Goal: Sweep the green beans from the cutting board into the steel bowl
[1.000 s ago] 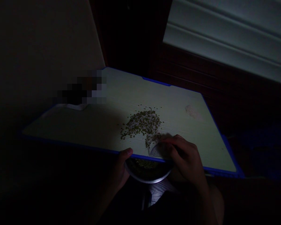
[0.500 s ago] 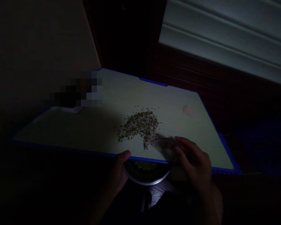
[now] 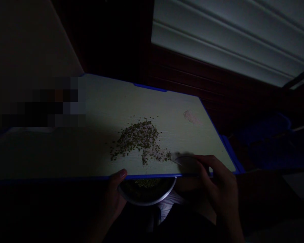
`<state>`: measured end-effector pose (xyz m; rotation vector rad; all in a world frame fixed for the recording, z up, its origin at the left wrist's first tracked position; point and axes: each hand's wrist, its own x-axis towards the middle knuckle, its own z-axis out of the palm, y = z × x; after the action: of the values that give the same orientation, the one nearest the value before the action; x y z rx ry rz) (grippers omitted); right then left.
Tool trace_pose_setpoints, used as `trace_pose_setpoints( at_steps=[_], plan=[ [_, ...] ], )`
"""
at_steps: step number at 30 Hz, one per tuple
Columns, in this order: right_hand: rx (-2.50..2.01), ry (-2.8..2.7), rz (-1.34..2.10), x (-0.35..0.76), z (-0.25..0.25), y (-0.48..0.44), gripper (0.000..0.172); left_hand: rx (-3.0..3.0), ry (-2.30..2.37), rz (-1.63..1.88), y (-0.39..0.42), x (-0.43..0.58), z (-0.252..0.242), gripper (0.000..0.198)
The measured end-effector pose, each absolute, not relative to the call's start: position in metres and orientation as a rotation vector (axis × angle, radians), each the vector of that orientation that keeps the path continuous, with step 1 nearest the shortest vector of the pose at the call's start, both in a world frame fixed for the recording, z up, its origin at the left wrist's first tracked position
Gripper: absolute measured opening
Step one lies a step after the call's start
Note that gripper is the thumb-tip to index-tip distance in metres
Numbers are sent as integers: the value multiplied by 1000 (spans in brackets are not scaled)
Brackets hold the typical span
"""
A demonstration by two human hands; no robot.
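Observation:
In dim light, a pile of small green grains (image 3: 139,140) lies on a pale board with a blue rim (image 3: 91,111). My left hand (image 3: 114,197) grips a metal bowl (image 3: 147,192) just under the board's near edge; the bowl holds some of the same grains. My right hand (image 3: 215,179) rests at the board's near right edge, fingers closed on a thin blurred thing (image 3: 186,162) that touches the grains' right side. I cannot make out what it is.
A faint pinkish smear (image 3: 192,117) marks the board's far right. A dark wooden wall and a pale ribbed panel (image 3: 230,44) stand behind. A pale wall (image 3: 22,50) is at the left. Dark blue shapes (image 3: 266,138) lie to the right.
The view has swung, so the board sits further left in frame. My right hand has slid from the grain pile's near edge out to the right. The left hand still holds the bowl.

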<state>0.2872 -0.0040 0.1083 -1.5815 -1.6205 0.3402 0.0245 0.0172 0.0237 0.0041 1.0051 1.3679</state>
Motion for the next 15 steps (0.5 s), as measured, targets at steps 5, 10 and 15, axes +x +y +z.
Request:
trace_pose_setpoints(
  at_steps=[5, 10, 15],
  plan=[
    [-1681, -1598, 223, 295, 106, -8, 19, -11, 1042, 1351, 17, 24, 22, 42],
    [-1731, -1473, 125, 315, 101, 11, 26, -121, 1084, 1377, 20, 27, 29, 39],
    [-1666, -1545, 258, 285, 101, 25, 23, -85, 1075, 1410, 20, 29, 33, 55]
  ],
)
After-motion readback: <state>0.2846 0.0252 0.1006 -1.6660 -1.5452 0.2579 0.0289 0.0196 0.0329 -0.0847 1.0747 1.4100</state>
